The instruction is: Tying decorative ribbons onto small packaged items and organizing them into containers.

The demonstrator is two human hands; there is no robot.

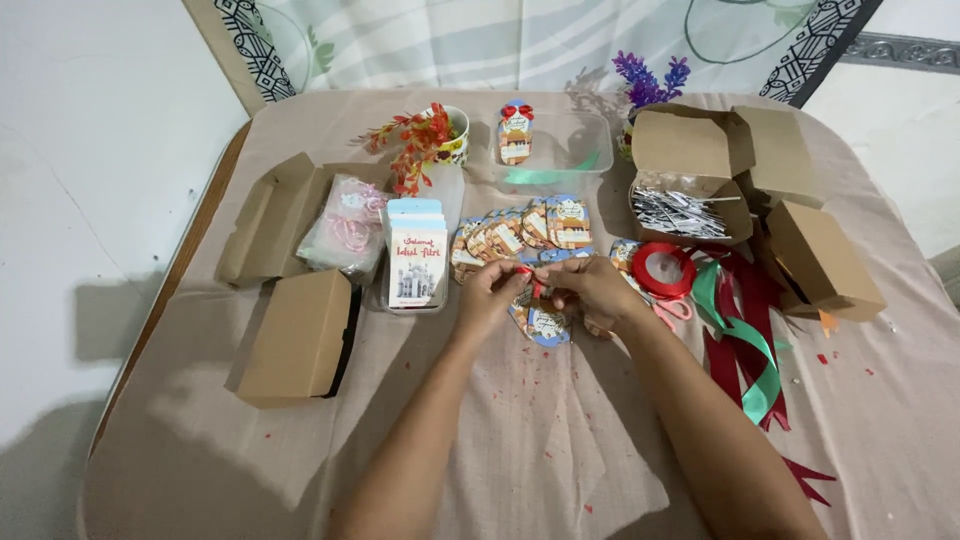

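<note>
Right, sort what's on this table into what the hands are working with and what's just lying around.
In use:
left hand
right hand
red ribbon piece
paper tag

Lying about:
closed brown box
artificial flowers in a cup
clear plastic tub
red ribbon roll
green ribbon

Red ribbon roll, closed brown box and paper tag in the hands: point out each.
Red ribbon roll [664, 268], head view, on its red rim.
Closed brown box [300, 335], head view, lid centre.
Paper tag [541, 322], head view, lower printed face.

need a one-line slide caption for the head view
Left hand and right hand pinch a red ribbon onto a paper tag, amid kraft boxes and ribbon strips.
</note>
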